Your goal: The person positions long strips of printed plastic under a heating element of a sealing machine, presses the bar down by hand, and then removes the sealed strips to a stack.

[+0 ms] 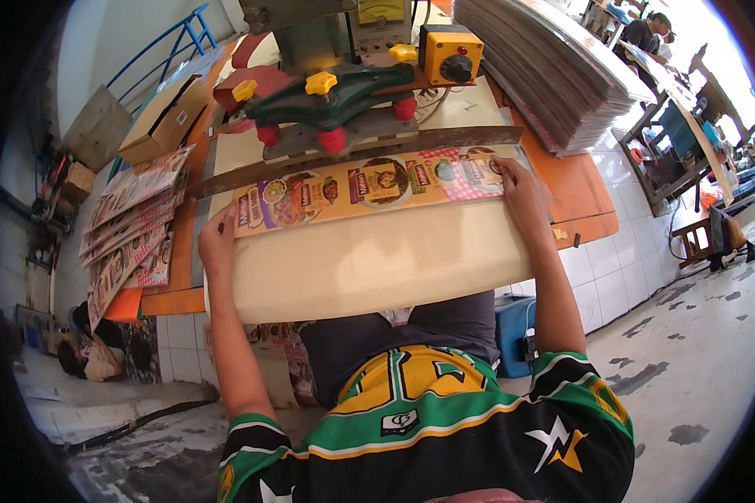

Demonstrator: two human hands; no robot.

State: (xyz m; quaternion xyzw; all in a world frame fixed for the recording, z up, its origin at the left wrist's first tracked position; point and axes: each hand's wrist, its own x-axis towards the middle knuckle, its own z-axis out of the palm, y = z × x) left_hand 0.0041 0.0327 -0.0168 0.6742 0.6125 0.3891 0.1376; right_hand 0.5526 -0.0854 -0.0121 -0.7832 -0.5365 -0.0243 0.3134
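A long printed strip lies on a pale board, running left to right, its far edge just under the bar of a green and red press; the left hand grips its left end, fingers curled on it; the right hand presses its right end, fingers together; more printed sheets sit to the left.

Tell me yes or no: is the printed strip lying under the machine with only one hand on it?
No. Both hands are on the printed strip: the left hand holds its left end and the right hand its right end.
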